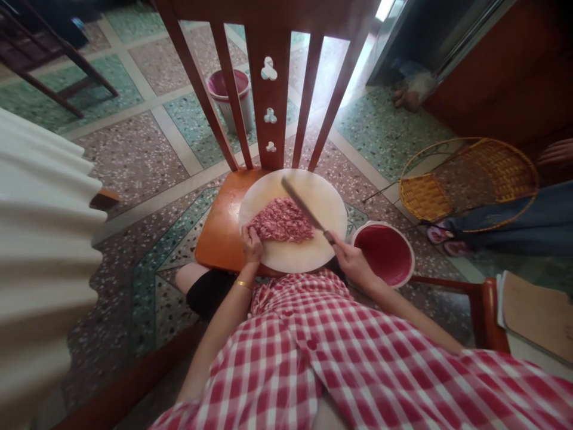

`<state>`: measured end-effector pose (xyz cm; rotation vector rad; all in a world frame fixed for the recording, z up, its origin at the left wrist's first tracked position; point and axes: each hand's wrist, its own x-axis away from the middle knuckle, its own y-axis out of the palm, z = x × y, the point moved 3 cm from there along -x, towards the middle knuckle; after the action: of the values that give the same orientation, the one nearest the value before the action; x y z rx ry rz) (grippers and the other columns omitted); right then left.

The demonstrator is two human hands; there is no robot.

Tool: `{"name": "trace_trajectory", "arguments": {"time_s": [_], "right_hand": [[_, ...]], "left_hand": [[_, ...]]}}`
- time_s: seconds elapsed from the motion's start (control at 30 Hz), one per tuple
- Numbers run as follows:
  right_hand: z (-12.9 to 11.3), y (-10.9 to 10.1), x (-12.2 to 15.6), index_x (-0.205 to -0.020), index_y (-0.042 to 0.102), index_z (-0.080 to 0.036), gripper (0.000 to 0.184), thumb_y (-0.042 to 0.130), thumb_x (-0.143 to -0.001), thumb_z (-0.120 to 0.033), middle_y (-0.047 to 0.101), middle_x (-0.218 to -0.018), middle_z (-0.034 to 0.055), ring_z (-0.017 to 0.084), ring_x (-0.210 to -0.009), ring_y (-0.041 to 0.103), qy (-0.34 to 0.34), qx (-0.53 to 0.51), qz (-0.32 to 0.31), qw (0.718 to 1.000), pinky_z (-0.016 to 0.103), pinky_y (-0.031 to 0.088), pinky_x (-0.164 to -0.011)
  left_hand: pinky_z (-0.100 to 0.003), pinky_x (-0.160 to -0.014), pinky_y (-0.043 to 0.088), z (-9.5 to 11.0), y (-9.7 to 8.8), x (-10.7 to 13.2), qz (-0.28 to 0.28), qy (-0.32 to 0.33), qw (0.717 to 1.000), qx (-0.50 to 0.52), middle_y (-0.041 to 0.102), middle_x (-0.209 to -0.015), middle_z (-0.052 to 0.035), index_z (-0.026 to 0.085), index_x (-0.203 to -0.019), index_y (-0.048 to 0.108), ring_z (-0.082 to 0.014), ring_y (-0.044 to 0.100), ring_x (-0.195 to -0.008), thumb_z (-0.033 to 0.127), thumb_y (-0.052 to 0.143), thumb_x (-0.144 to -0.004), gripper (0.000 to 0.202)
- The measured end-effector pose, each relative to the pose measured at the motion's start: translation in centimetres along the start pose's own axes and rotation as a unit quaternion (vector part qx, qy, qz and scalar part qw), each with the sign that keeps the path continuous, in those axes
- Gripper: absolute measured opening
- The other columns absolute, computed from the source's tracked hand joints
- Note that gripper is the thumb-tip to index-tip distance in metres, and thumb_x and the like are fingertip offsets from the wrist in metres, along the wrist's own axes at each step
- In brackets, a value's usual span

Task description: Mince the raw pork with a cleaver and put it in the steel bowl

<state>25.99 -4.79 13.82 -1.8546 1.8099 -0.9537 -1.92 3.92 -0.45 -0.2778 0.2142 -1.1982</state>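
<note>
A mound of minced meat (pixel 282 220) lies on a round, pale cutting board (pixel 308 257), which rests on the seat of a wooden chair (pixel 219 221). At the meat's left edge, my left hand (pixel 252 243) has its fingers curled in and pressed against it. My right hand (pixel 351 260) is closed round the handle of a kitchen knife (pixel 304 204). The blade slants up and left over the meat's right side, seen nearly edge-on. Whether it touches the meat I cannot tell.
A red-lined bucket (pixel 385 254) stands close to the board's right. Beyond the chair back is another bin (pixel 230 98). A woven basket (pixel 427 197) is at the right, beside a person's leg (pixel 505 218). A pale curtain-like cloth (pixel 40 257) hangs at the left.
</note>
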Motion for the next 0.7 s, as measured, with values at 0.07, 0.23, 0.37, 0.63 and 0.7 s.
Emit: {"name": "trace_trajectory", "arguments": {"time_s": [0.07, 0.23, 0.37, 0.63, 0.7], "right_hand": [[0.8, 0.8, -0.1, -0.130, 0.056, -0.020, 0.043, 0.045, -0.090, -0.029, 0.066, -0.118, 0.0082, 0.024, -0.106, 0.064, 0.030, 0.008, -0.040, 0.999, 0.036, 0.051, -0.089], [-0.3, -0.1, 0.4, -0.135, 0.051, -0.018, 0.046, 0.042, -0.092, -0.032, 0.068, -0.115, 0.0076, 0.021, -0.099, 0.067, -0.008, -0.036, -0.011, 0.999, 0.032, 0.053, -0.087], [0.2, 0.7, 0.5, -0.133, 0.053, -0.018, 0.045, 0.044, -0.091, -0.030, 0.064, -0.121, 0.0085, 0.023, -0.106, 0.064, -0.029, 0.004, -0.015, 0.999, 0.034, 0.050, -0.092], [-1.6, -0.1, 0.8, -0.134, 0.052, -0.018, 0.044, 0.043, -0.093, -0.030, 0.063, -0.123, 0.0070, 0.021, -0.107, 0.064, -0.050, -0.032, -0.021, 0.998, 0.031, 0.051, -0.091], [-1.7, 0.3, 1.3, -0.134, 0.052, -0.017, 0.044, 0.043, -0.092, -0.029, 0.061, -0.125, 0.0085, 0.021, -0.108, 0.063, -0.080, -0.023, -0.015, 0.996, 0.031, 0.050, -0.092]], "left_hand": [[-0.032, -0.077, 0.047, 0.0, 0.0, 0.0, -0.004, 0.005, 1.000, 0.001, 0.060, -0.084, -0.0063, 0.019, -0.090, 0.056, -0.0183, 0.057, -0.080, 0.043, 0.038, -0.091, 0.030], [-0.031, -0.076, 0.048, 0.1, 0.0, 0.0, -0.009, -0.007, 1.000, 0.005, 0.060, -0.085, -0.0061, 0.019, -0.090, 0.057, -0.0176, 0.057, -0.079, 0.043, 0.038, -0.091, 0.030], [-0.031, -0.077, 0.048, 0.0, 0.1, 0.0, -0.006, -0.005, 1.000, 0.007, 0.060, -0.085, -0.0060, 0.019, -0.089, 0.057, -0.0173, 0.057, -0.079, 0.046, 0.037, -0.091, 0.033], [-0.030, -0.075, 0.048, 0.2, 0.1, 0.1, -0.016, -0.002, 1.000, 0.011, 0.060, -0.085, -0.0058, 0.018, -0.091, 0.056, -0.0166, 0.057, -0.078, 0.043, 0.038, -0.092, 0.031], [-0.030, -0.074, 0.048, 0.4, 0.1, 0.1, -0.015, -0.001, 1.000, 0.009, 0.060, -0.084, -0.0056, 0.018, -0.091, 0.056, -0.0164, 0.057, -0.077, 0.043, 0.037, -0.092, 0.031]]}}
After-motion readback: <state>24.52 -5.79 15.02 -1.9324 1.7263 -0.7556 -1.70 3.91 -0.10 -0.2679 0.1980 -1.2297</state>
